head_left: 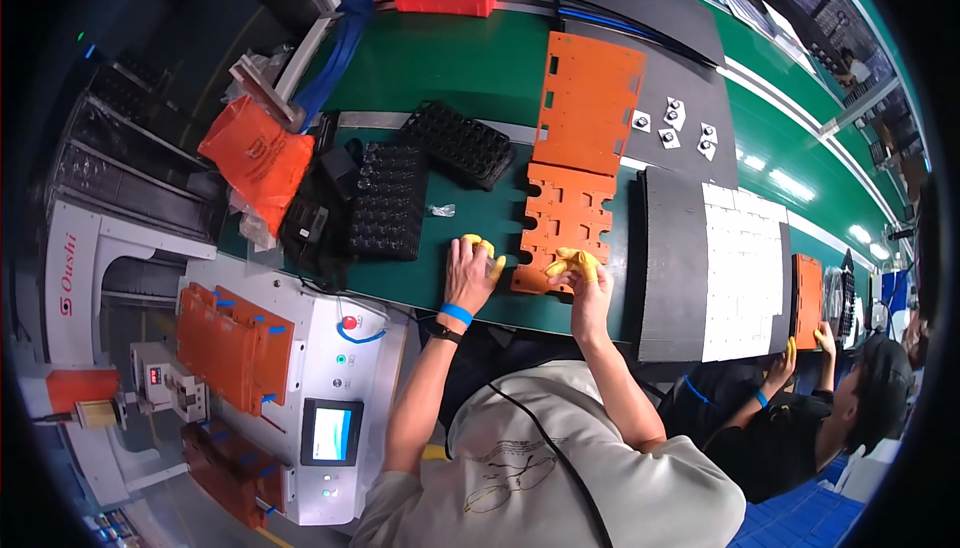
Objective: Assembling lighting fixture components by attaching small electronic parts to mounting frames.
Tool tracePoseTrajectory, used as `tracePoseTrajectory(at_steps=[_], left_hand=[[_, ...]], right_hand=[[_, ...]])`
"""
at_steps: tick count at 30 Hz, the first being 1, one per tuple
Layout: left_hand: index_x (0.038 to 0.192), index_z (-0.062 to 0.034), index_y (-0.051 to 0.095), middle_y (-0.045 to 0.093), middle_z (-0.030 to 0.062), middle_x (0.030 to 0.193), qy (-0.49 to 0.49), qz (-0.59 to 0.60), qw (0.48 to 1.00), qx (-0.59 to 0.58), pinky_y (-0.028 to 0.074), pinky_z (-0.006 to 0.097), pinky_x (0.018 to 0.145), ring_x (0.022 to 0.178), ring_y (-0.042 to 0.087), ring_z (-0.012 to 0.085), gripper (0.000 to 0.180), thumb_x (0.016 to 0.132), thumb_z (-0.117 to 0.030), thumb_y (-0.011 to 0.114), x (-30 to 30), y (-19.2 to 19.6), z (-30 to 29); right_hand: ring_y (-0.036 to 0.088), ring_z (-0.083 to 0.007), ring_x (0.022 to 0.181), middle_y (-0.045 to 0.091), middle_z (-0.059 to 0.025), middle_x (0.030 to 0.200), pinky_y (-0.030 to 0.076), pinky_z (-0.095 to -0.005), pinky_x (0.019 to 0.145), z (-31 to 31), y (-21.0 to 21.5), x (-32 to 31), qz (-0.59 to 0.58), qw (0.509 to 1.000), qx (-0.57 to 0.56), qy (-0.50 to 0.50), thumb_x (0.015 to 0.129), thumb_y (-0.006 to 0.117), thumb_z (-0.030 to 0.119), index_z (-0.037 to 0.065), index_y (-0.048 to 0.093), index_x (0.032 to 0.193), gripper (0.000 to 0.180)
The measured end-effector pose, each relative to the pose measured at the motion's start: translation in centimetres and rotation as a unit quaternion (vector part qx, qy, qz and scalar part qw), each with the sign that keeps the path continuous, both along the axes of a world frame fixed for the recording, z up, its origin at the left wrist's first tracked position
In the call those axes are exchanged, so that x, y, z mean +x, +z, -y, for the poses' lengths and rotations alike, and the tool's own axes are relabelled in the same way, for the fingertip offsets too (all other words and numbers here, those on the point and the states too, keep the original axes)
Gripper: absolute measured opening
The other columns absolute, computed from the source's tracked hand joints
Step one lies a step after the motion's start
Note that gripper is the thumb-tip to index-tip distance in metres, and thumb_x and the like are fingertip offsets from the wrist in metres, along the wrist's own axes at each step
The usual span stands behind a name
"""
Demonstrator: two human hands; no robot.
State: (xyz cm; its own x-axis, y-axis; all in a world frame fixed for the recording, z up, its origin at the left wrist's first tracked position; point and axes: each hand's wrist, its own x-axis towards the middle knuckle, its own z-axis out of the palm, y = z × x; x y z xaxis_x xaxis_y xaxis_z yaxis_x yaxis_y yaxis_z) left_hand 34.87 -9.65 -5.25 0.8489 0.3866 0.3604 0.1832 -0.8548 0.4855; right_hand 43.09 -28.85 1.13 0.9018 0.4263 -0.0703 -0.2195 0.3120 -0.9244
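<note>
Green-topped bench [485, 218] in a crowded workshop, a pale machine [340, 368] at its left. Our left hand [470, 270], fingertips in yellow covers, sits just left of the notched orange board [560, 230], thumb apart from the loosely bent fingers; we see nothing held. Our right hand [588, 290] is over the board's near end, covered fingertips bunched; whether they pinch a small piece or touch the board, we cannot tell. The board lies flat near the bench's front edge. We judge it stiff, fairly light and smooth, perhaps slippery, best gripped at both notched sides. Just beyond lies a flat orange plate [590, 103]; leftward, a small clear bag [441, 211] and two black trays [387, 203]; rightward, a dark board topped with white sheets [745, 278]. Farther off: a red bin [440, 3].
</note>
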Motion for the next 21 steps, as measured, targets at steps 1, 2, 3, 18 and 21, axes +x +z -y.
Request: tracePoseTrajectory(at_steps=[1, 2, 3, 18, 21], left_hand=[[0.098, 0.0002, 0.057, 0.051, 0.0202, 0.105, 0.007, 0.009, 1.0, -0.006, 0.045, 0.047, 0.086, 0.098, 0.051, 0.0387, 0.028, 0.089, -0.024, 0.068, 0.0, 0.0, -0.1], [0.094, 0.0004, 0.054, 0.053, 0.0186, 0.101, 0.025, 0.036, 0.999, -0.022, 0.046, 0.047, 0.082, 0.093, 0.053, 0.0396, 0.022, 0.089, -0.017, 0.067, -0.1, 0.0, -0.1], [0.094, 0.0004, 0.054, 0.053, 0.0186, 0.101, 0.031, 0.037, 0.999, -0.022, 0.046, 0.047, 0.082, 0.093, 0.053, 0.0396, 0.022, 0.089, -0.017, 0.067, -0.3, 0.0, -0.2], [0.118, -0.0086, 0.062, 0.068, 0.0043, 0.105, 0.039, 0.132, 0.446, -0.884, 0.055, 0.032, 0.076, 0.09, 0.066, 0.0173, 0.038, 0.106, -0.039, 0.042, -4.3, 8.4, 0.4], [0.125, -0.0069, 0.06, 0.066, 0.0066, 0.117, 0.025, 0.139, 0.441, -0.886, 0.055, 0.034, 0.086, 0.098, 0.066, 0.0193, 0.041, 0.105, -0.038, 0.045, -4.4, 8.6, -0.1]], right_hand=[[0.07, -0.0187, 0.078, 0.072, -0.0128, 0.092, 0.056, -0.0303, 0.075, -0.1, 0.0, 0.0, 0.001, 1.0, 0.002, 0.005, 0.105, 0.047, 0.025, -0.004, 0.066, 0.112, 0.036], [0.07, -0.0187, 0.078, 0.072, -0.0128, 0.092, 0.056, -0.0303, 0.075, -0.2, -0.1, -0.1, 0.002, 1.0, 0.002, 0.011, 0.105, 0.047, 0.025, -0.004, 0.066, 0.112, 0.036], [0.07, -0.0181, 0.078, 0.072, -0.0127, 0.092, 0.056, -0.0298, 0.076, -0.3, -0.3, -0.2, -0.002, 1.0, -0.006, 0.022, 0.104, 0.047, 0.024, -0.004, 0.065, 0.113, 0.035], [0.047, -0.0437, 0.127, 0.05, -0.0264, 0.131, 0.037, -0.05, 0.111, -7.6, 8.5, -1.3, 0.436, 0.774, -0.262, 0.377, 0.074, 0.082, 0.02, -0.003, 0.038, 0.142, 0.085], [0.054, -0.0402, 0.118, 0.053, -0.0236, 0.127, 0.047, -0.0444, 0.101, -8.2, 8.3, -1.3, 0.391, 0.769, -0.29, 0.414, 0.076, 0.081, 0.019, 0.001, 0.037, 0.145, 0.083]])
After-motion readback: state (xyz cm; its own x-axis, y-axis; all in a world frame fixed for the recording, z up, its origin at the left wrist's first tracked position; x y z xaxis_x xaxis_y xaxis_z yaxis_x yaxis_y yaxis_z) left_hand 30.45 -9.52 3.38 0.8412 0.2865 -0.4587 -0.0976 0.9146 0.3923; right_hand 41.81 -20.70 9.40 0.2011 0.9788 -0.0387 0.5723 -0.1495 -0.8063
